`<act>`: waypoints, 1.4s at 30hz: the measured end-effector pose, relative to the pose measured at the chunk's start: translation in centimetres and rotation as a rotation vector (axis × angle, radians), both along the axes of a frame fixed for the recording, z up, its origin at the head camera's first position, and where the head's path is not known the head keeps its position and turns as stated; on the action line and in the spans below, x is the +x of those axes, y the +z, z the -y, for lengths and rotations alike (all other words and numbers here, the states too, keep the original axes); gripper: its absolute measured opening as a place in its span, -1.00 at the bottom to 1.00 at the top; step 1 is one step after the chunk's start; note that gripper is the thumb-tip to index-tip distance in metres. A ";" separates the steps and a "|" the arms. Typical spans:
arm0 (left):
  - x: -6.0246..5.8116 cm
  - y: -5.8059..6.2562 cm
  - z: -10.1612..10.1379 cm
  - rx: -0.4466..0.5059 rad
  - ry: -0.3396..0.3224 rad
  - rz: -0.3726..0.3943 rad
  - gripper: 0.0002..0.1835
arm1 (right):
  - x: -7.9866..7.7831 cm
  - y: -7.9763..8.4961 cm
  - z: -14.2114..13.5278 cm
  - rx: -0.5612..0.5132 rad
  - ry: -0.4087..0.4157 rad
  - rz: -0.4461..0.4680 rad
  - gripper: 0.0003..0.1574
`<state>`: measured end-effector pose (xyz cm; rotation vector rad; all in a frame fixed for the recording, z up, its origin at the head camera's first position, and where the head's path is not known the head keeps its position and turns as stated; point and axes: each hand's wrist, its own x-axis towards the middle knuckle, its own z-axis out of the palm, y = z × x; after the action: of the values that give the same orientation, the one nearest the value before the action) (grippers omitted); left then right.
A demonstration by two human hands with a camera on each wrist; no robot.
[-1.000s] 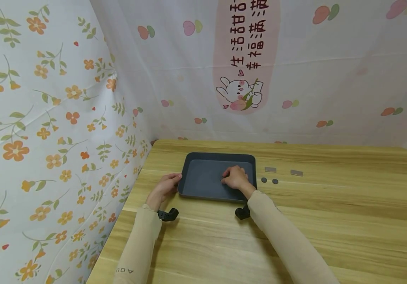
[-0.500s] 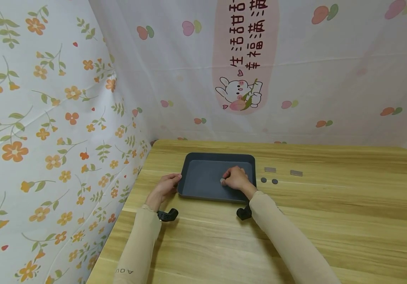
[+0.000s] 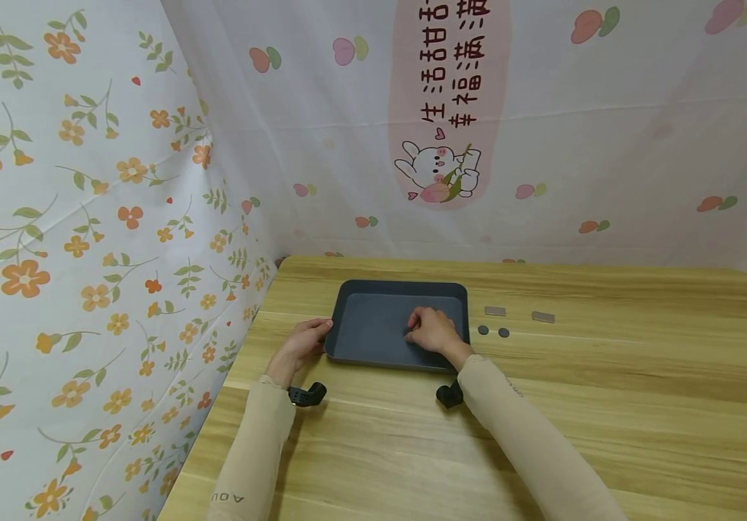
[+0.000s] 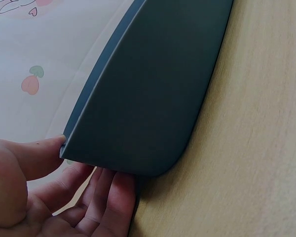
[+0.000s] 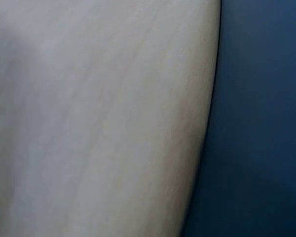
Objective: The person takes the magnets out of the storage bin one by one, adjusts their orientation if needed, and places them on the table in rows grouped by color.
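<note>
Head view: dark tray (image 3: 373, 289) at frame centre on the wooden tabletop (image 3: 608, 405). Left hand (image 3: 300, 344) gripping the tray's lower left corner, thumb on the rim, fingers under the edge, as in the left wrist view (image 4: 64, 197). Right hand (image 3: 432, 329) inside the tray toward its right side, fingers curled down on the floor; anything pinched there impossible to tell. Right of the tray, two small dark discs (image 3: 494, 331) and two grey rectangular pieces (image 3: 520, 313). Right wrist view blurred.

Bright even light, soft shadows, right wrist view blurred
</note>
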<state>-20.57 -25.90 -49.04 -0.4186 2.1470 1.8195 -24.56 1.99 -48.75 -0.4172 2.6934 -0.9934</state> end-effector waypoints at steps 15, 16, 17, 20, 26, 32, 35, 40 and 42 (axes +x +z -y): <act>0.0 -0.2 0.1 0.002 -0.008 -0.010 -0.56 | 0.4 -0.1 0.1 0.083 0.099 -0.100 -0.74; 0.0 -0.2 0.1 0.000 -0.008 -0.011 -0.55 | 0.4 -0.1 0.2 0.086 0.102 -0.103 -0.73; -0.1 -0.2 0.1 -0.001 -0.007 -0.011 -0.55 | 0.4 -0.1 0.2 0.087 0.105 -0.105 -0.72; -0.1 -0.2 0.1 -0.005 -0.005 -0.007 -0.55 | 0.4 -0.2 0.3 0.085 0.108 -0.103 -0.71; -0.1 -0.2 0.0 -0.008 0.001 -0.001 -0.55 | 0.2 -0.3 0.0 0.047 0.093 -0.074 -0.72; 0.0 -0.1 -0.1 -0.006 0.002 -0.006 -0.56 | -0.2 -0.4 -0.3 -0.008 0.072 -0.020 -0.74; 0.0 -0.1 0.0 -0.002 0.001 -0.006 -0.56 | -0.4 -0.3 -0.4 -0.024 0.063 -0.006 -0.76; 0.0 -0.2 0.0 -0.007 -0.002 -0.005 -0.56 | -0.4 -0.1 -0.4 -0.025 0.057 0.003 -0.77; 0.0 -0.2 0.0 -0.014 -0.006 -0.010 -0.55 | -0.4 -0.1 -0.4 -0.012 0.064 -0.004 -0.78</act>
<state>-20.61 -25.93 -49.28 -0.4070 2.1662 1.8085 -24.95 2.42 -48.83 -0.5045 2.6613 -0.9929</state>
